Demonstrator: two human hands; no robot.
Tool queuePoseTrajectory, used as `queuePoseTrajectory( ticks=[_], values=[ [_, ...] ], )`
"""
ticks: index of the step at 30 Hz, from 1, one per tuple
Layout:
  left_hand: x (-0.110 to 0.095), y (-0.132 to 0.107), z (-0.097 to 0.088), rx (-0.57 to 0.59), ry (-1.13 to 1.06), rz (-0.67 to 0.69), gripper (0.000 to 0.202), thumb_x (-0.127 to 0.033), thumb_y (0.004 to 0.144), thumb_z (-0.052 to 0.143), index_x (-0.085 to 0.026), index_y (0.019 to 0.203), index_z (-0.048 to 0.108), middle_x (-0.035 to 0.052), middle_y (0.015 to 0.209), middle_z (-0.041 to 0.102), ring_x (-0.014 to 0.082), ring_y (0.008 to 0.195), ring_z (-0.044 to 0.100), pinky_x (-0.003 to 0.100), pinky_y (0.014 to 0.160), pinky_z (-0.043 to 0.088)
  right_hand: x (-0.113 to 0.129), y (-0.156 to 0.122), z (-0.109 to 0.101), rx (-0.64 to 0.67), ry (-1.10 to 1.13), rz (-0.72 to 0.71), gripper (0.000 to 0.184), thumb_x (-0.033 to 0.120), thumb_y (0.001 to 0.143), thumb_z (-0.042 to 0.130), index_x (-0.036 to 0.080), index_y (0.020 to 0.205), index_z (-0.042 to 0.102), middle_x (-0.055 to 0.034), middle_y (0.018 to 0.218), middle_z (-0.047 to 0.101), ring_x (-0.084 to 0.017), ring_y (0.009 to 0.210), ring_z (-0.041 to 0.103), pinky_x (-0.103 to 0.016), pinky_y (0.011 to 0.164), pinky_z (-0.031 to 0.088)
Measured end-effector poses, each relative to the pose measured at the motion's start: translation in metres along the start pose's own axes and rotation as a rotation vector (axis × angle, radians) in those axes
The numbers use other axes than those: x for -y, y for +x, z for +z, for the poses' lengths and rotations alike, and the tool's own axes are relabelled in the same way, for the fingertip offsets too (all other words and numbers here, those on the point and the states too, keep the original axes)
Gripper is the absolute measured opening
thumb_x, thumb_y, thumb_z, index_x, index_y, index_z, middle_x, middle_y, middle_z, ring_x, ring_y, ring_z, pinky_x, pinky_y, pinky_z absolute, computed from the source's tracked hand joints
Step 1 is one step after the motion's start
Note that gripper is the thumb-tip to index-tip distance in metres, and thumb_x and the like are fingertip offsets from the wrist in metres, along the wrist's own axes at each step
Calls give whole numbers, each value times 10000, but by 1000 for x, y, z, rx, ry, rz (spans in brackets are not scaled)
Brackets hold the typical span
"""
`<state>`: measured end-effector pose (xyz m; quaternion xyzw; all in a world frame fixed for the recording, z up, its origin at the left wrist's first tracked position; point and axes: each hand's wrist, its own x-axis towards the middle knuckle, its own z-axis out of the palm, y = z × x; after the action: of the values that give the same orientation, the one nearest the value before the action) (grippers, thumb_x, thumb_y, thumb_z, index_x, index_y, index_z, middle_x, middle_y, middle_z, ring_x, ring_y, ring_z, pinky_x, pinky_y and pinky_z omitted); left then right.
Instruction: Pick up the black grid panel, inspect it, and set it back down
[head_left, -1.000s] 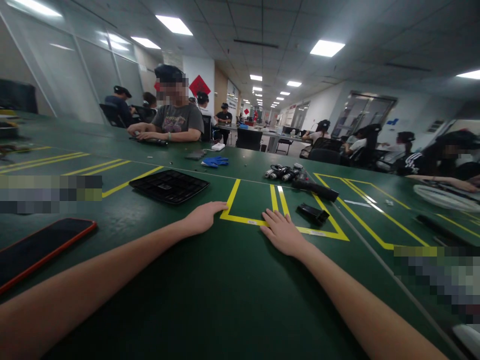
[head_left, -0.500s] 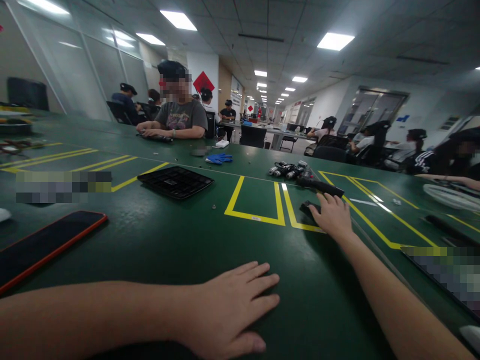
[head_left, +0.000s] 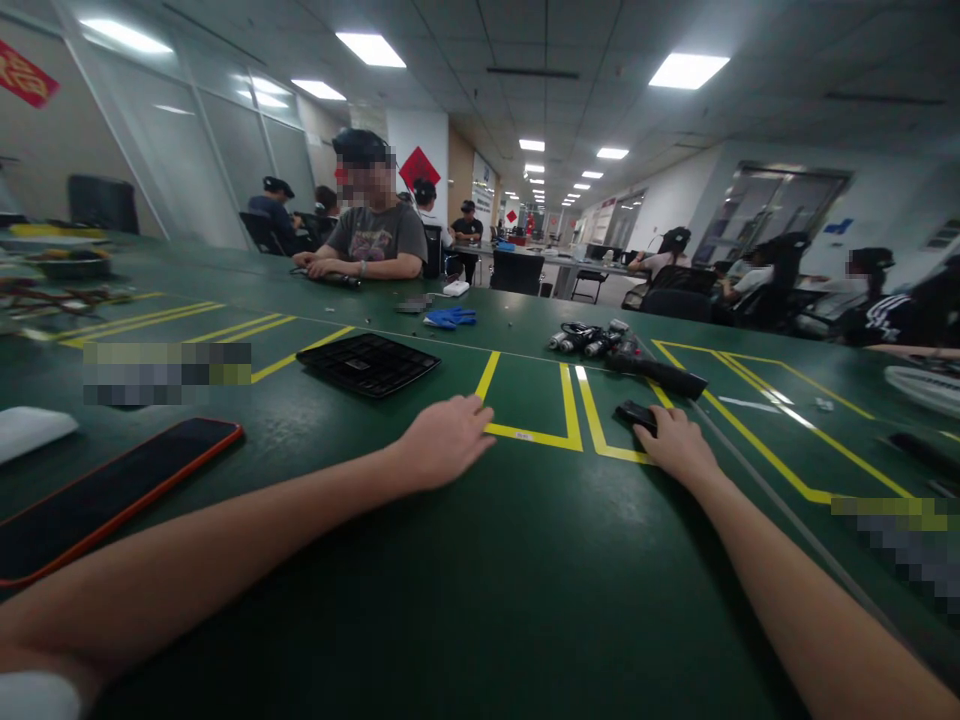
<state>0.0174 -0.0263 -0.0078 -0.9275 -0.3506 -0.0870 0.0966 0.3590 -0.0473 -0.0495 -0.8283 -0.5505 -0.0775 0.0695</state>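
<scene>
My left hand (head_left: 448,440) is over the table at the front left corner of a yellow tape outline (head_left: 536,436). Its fingers are slightly bent and a bit blurred, with nothing seen in them. My right hand (head_left: 681,447) has its thumb and fingers on a small black object (head_left: 634,413) whose kind I cannot make out, lying in the neighbouring outline. Just behind it lies a long black tube-like piece (head_left: 660,377), beside a bundle of black cables with silvery ends (head_left: 589,340). Left of my left hand is a black ribbed plastic panel (head_left: 367,363).
A phone with an orange edge (head_left: 127,490) lies at the left on the green table (head_left: 480,600), near a white object (head_left: 34,432). Blue gloves (head_left: 450,318) lie farther back. Across the table sits a person (head_left: 375,225) whose hands are on a dark object.
My left hand has moved forward from the near table to the yellow outline, its fingers less spread. My right hand has drawn slightly nearer and closed on the small black object.
</scene>
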Motion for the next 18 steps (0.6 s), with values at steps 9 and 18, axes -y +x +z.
queuePoseTrajectory(
  ticks=[9,18],
  values=[
    [64,15,36,160,-12,-214,223,-293,885,354,-156,918,527,109,889,605,230,832,595,343,726,446,-1,2,3,-5,14,3,505,419,833,349,115,1226,440,-200,1198,474,-338,1024,519,-420,840,406],
    [158,27,8,-185,-664,-703,260,-231,912,298,-99,858,516,79,763,628,130,695,590,284,655,497,-2,2,2,-7,9,0,493,413,833,355,121,1220,446,-194,1185,486,-338,1010,528,-423,835,409]
  ],
)
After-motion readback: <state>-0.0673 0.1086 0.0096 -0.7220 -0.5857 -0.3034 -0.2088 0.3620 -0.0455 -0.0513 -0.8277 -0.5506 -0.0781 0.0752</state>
